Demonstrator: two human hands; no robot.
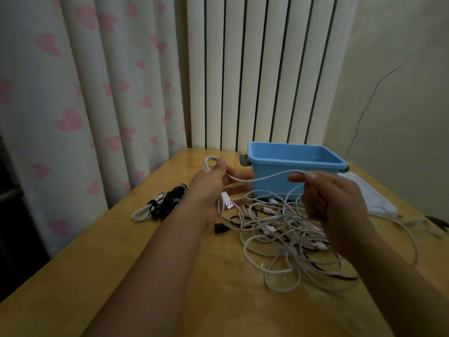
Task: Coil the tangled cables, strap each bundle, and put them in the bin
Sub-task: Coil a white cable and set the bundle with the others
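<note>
White cable (264, 175) is stretching between both hands at frame centre: left hand (213, 188) pinching the first loop, right hand (332, 195) gripping the slack to feed it. Tangle (289, 239) is lying below; bin (295, 166) is waiting behind; 2 coiled bundles (160, 205) are sitting left.

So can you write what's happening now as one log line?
step: coiling | left hand: holds white cable loop | right hand: pinches same cable | tangle: on table | bin: empty

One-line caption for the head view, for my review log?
Both hands stretch a white cable above the tangle, before the blue bin.
</note>
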